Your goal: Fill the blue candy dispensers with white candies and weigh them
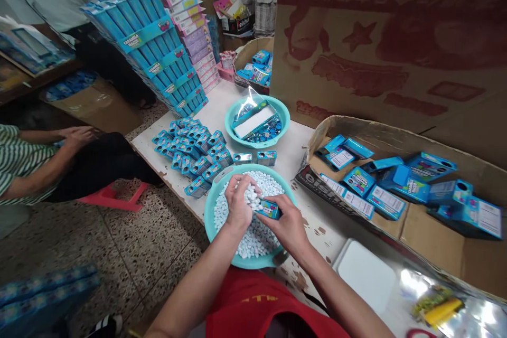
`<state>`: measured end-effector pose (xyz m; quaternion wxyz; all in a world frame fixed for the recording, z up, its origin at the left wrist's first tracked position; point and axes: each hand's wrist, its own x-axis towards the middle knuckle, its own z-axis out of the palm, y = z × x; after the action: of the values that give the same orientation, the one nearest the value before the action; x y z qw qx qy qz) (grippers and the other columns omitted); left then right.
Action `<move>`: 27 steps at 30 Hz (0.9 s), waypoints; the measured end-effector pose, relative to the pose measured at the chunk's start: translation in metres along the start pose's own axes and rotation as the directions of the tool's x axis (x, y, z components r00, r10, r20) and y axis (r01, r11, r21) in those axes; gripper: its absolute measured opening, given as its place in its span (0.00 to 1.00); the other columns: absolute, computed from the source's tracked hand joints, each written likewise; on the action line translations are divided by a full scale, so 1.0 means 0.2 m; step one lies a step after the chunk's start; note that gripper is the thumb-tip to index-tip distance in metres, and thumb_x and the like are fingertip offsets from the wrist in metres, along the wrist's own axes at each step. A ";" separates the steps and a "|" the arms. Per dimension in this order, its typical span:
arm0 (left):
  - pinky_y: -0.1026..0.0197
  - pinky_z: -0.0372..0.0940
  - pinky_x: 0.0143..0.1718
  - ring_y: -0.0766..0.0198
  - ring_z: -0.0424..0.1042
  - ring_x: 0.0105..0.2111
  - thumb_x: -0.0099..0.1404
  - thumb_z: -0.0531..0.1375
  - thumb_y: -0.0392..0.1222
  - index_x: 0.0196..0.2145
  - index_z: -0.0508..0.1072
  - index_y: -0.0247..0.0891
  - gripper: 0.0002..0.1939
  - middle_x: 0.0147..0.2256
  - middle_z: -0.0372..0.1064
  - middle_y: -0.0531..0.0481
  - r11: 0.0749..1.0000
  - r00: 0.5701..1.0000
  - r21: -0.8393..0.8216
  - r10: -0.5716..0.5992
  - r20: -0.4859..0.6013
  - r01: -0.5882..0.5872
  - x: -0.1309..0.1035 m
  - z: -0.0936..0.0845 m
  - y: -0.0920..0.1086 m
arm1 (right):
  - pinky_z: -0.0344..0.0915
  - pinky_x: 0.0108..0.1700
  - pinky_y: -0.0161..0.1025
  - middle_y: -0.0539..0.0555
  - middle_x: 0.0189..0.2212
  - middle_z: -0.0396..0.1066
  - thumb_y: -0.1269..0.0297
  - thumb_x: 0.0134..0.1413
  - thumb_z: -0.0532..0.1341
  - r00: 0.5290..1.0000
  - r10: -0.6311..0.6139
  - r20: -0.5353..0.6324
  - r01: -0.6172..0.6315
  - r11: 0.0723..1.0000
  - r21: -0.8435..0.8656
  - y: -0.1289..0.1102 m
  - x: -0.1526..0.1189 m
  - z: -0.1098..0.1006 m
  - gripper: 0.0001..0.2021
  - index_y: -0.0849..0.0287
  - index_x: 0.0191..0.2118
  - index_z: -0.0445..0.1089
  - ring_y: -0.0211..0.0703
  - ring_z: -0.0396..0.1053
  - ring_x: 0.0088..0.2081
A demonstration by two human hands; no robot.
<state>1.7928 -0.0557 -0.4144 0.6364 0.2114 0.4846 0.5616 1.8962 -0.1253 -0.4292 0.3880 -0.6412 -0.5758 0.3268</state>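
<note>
Right in front of me a turquoise basin (209, 222) holds a mass of small white candies (253, 245). Over it, my left hand (238, 203) is curled around a heap of the white candies. My right hand (291, 222) grips a small blue candy box (270, 208) between thumb and fingers, its end turned toward the candies in my left hand. Beyond the basin's far rim stand two more small blue boxes (266, 157), and many others (194, 150) are grouped to the left.
Behind sits a second turquoise basin (257, 144) with a white-topped box and small blue pieces. An open carton (431, 245) of blue boxes lies right, near a white scale-like slab (364, 274). Display boxes (158, 58) are stacked at the back left. A seated person (59, 163) is left.
</note>
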 end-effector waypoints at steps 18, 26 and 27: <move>0.68 0.55 0.18 0.72 0.60 0.17 0.56 0.62 0.50 0.20 0.62 0.37 0.18 0.18 0.58 0.57 0.994 0.999 0.097 0.049 0.016 -0.050 0.02 0.01 -0.02 | 0.65 0.40 0.44 0.53 0.35 0.71 0.66 0.42 0.69 0.997 0.009 0.078 -0.008 1.000 -0.009 -0.02 0.04 0.01 0.16 0.54 0.41 0.72 0.49 0.69 0.39; 0.68 0.55 0.18 0.73 0.59 0.17 0.57 0.60 0.53 0.21 0.61 0.37 0.19 0.18 0.57 0.57 0.997 0.998 0.072 0.029 -0.056 -0.025 0.01 0.02 -0.02 | 0.66 0.40 0.44 0.53 0.34 0.70 0.68 0.42 0.68 0.999 0.013 0.049 -0.011 0.999 -0.041 -0.04 0.05 -0.01 0.15 0.55 0.40 0.72 0.49 0.69 0.38; 0.68 0.55 0.18 0.72 0.60 0.17 0.58 0.60 0.53 0.21 0.61 0.37 0.19 0.18 0.57 0.57 0.998 0.997 0.061 0.039 -0.066 -0.035 0.01 0.02 -0.03 | 0.65 0.41 0.44 0.53 0.34 0.70 0.68 0.42 0.68 0.999 0.003 0.051 -0.002 0.999 -0.037 -0.03 0.05 0.00 0.16 0.55 0.41 0.72 0.49 0.69 0.39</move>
<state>1.7989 -0.0545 -0.4183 0.6028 0.2201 0.5183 0.5654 1.8948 -0.1146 -0.4238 0.3609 -0.6404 -0.5906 0.3328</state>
